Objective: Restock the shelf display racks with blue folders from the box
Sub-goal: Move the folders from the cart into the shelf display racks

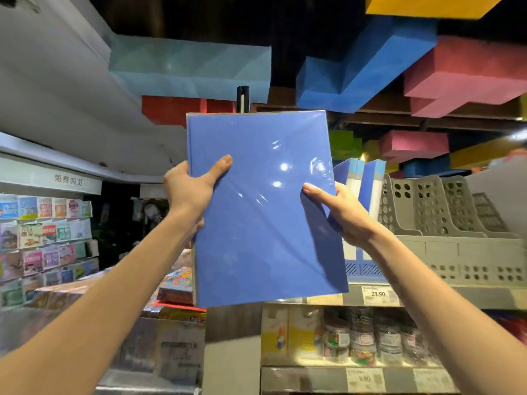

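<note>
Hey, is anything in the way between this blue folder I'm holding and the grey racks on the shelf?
Nothing visible blocks it. The left hand and right hand hold the blue folder in open air, left of the grey racks. Other blue folders stand in the nearest slots, partly hidden behind it.

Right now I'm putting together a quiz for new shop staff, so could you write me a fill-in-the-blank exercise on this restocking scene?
1. The left hand and the right hand hold up a glossy plastic-wrapped folder whose colour is ____.
2. The grey perforated plastic display racks stand to the ____ of that folder.
3. The white price label on the shelf edge below those racks reads ____.

Missing words: blue; right; 23.90
</note>
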Demonstrator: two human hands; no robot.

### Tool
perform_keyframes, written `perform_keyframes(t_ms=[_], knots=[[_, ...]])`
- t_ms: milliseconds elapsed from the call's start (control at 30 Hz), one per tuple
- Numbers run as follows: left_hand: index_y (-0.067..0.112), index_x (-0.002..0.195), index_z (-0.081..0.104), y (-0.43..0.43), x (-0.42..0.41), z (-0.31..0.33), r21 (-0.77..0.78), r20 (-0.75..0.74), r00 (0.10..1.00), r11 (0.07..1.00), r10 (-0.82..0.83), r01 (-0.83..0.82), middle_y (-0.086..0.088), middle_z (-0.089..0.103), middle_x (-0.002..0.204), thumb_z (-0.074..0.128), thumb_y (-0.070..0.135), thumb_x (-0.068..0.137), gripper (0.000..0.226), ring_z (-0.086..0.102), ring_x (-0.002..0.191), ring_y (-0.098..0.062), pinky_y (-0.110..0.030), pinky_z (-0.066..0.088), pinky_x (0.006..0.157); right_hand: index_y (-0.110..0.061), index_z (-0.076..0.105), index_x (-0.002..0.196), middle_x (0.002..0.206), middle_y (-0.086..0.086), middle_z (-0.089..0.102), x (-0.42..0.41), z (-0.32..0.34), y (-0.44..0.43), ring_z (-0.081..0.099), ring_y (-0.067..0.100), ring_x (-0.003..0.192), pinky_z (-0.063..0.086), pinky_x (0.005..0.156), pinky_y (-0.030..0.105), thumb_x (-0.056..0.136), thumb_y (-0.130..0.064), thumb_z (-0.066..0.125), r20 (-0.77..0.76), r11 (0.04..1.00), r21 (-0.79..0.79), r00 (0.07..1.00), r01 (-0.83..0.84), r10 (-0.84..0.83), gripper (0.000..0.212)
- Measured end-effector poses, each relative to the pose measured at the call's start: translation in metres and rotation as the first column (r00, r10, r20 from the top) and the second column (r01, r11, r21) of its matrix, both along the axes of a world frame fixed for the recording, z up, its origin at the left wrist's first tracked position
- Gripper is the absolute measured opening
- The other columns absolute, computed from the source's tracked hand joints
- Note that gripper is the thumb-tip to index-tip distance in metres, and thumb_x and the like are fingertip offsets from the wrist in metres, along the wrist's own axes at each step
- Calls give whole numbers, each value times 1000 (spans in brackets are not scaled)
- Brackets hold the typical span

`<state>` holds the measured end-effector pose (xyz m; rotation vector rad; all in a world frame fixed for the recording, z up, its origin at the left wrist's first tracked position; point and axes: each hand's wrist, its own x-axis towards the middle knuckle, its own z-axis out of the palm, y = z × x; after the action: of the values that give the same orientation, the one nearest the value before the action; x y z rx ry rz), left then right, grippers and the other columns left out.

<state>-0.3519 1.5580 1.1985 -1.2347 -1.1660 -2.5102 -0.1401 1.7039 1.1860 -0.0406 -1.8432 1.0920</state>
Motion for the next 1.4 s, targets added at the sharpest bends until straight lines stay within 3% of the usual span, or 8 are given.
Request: perform_keyframes(t_ms=[133,400,500,633,800,1033,1167,1400], knots=[[11,105,71,34,24,3,-53,-109,993,998,-48,42,-3,78,100,88,29,75,39,75,88,-24,-52,62,80,-4,65,115,86,1,77,41,2,10,73,14,71,56,57,24,98,-13,59,-124,996,-77,991,39,-49,20],[19,146,47,119,104,2,-129,-461,887,988,18,-87,15,63,130,80,34,79,76,63,116,-5,-31,49,104,-4,68,118,100,5,76,142,17,66,74,19,83,61,70,31,93,-15,67,-202,962,-130,944,239,-262,28],[12,154,36,161,134,1,-184,-504,863,977,-1,-107,4,54,144,80,34,81,88,52,131,-9,-31,40,112,-4,70,114,94,1,77,181,28,94,74,19,79,58,68,31,90,-18,71,-241,916,-131,885,378,-399,28],[12,149,45,206,160,-2,-137,-534,846,986,8,-96,-6,52,149,75,42,76,84,48,137,-17,-36,38,115,-7,70,110,80,-13,76,220,38,121,71,4,70,54,63,18,90,-14,71,-249,846,-95,810,525,-531,22],[14,144,50,262,189,-1,-58,-607,783,974,138,-217,-6,54,146,71,26,90,60,47,137,-23,-42,35,116,-9,70,116,101,-5,74,270,48,157,72,2,77,55,66,15,90,-19,73,-267,776,-70,738,626,-620,28],[21,141,54,308,176,2,3,-646,655,860,391,-510,-11,36,159,71,26,90,54,15,154,-30,-54,15,121,-8,70,118,109,3,73,287,67,204,71,15,89,57,76,27,89,-19,74,-352,773,-109,703,625,-618,31],[21,140,56,311,161,6,15,-648,578,767,497,-642,-13,32,161,69,32,91,52,17,153,-30,-51,13,120,-8,69,121,115,2,71,264,84,213,69,14,98,56,81,23,91,-15,71,-401,808,-27,734,588,-548,31],[28,137,59,295,138,7,54,-718,407,628,565,-777,-11,32,161,58,56,83,61,14,154,-33,-51,16,119,-19,75,105,105,-7,74,228,109,226,71,14,98,57,93,42,82,-18,73,-402,816,52,761,575,-510,23]])
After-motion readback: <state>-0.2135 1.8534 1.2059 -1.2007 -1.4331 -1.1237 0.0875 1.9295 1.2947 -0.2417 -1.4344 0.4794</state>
